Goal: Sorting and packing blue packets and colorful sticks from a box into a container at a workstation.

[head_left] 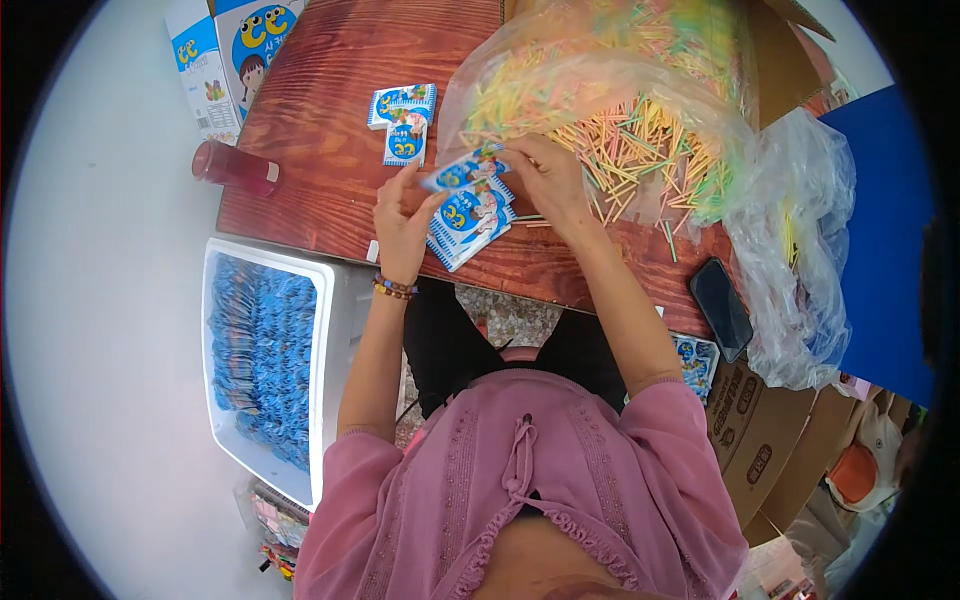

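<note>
Packet [462,174] pinched at ends by left hand [402,218], right hand [548,182], over packet pile [467,222]; light edge grip best imo, avoids creases.

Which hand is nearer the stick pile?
Right. The right hand is at the edge of the stick pile; the left hand is farther left, across the held packet.

Yellow letters stand on packets [458,212] between the hands [401,220] and, leftward, on a box [262,38]; dark print on a carton [738,440] rightward.

1 dark phone [720,310], 1 reddish container [236,168] on wooden table [325,110].
</note>
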Tool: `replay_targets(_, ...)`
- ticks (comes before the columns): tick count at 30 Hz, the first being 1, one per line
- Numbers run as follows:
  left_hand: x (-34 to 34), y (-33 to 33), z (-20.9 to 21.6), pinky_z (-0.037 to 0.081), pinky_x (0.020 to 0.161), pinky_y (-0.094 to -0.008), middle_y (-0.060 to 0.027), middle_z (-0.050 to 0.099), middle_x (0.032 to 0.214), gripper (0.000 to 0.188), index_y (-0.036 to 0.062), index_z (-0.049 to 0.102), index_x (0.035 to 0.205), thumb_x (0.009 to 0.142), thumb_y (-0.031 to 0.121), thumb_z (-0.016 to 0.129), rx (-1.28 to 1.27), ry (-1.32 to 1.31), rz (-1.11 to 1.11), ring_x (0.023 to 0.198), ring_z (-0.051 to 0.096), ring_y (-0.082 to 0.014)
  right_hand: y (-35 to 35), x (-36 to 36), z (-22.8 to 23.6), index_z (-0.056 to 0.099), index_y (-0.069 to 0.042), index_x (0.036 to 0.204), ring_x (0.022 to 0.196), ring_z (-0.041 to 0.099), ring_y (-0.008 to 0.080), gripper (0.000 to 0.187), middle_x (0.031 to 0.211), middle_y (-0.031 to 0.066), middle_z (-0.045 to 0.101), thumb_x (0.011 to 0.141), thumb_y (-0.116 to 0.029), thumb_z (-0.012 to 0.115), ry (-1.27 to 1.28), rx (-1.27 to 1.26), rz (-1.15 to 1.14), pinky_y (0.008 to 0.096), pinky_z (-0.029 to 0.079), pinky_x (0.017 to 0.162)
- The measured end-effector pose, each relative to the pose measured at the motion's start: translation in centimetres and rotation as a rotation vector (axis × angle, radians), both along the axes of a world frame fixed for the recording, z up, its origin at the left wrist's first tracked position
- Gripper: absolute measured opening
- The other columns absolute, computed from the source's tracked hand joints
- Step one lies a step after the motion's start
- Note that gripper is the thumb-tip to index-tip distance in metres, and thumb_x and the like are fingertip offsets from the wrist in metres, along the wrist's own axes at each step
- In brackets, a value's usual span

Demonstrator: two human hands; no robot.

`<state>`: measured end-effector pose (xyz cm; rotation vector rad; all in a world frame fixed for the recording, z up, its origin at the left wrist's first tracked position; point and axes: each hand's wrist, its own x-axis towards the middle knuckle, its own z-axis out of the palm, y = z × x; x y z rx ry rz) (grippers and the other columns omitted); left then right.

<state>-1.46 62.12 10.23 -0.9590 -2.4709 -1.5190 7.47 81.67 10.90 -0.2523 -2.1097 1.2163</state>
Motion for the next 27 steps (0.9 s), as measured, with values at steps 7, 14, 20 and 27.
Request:
replay_targets(7,2.0,3.5,2.6,0.05,0.063,-0.0206,-0.0039,0.066,0.097,0.029,-0.0019,0.061,0.111,0.083,0.004,0.068,0.519,-0.609,-0.207,0.078,0.061,-0.0055,1.1,3.1,1.1,0.065,-0.002,0.087,0.063,0.05,0.0034,0.014,0.067,-0.0044,0.055,0.09,-0.015,0.062,-0.113,-0.556,0.236,0.0191,0.038,0.054)
replay_targets(14,4.7,5.0,3.1,0.049,0.06,-0.0196,-0.003,0.069,0.085,0.013,-0.0021,0.068,0.096,0.085,0.005,0.067,0.519,-0.821,-0.27,0.07,0.061,-0.0045,1.6,5.3,1.6,0.064,-0.003,0.087,0.073,0.051,0.0028,0.008,0.077,-0.0043,0.057,0.089,-0.011,0.063,-0.089,-0.675,0.332,0.0192,0.042,0.065)
replay_targets(20,6.2,5.8,2.6,0.048,0.06,-0.0195,-0.0016,0.067,0.083,0.011,-0.0026,0.068,0.093,0.086,0.005,0.066,0.529,-0.871,-0.19,0.07,0.059,-0.0038,2.5,7.0,-0.2,0.067,-0.002,0.091,0.074,0.051,0.003,0.009,0.078,-0.0057,0.058,0.087,-0.01,0.065,-0.149,-0.602,0.293,0.0189,0.041,0.066)
replay_targets(27,7.0,5.8,1.0,0.045,0.059,-0.0192,0.0019,0.064,0.08,0.008,-0.0003,0.068,0.084,0.087,0.007,0.066,0.555,-0.855,-0.092,0.067,0.055,-0.0015,2.4,8.2,0.3,0.066,0.001,0.087,0.071,0.052,0.0028,0.012,0.074,-0.0051,0.058,0.088,-0.012,0.064,-0.248,-0.526,0.231,0.0189,0.042,0.064)
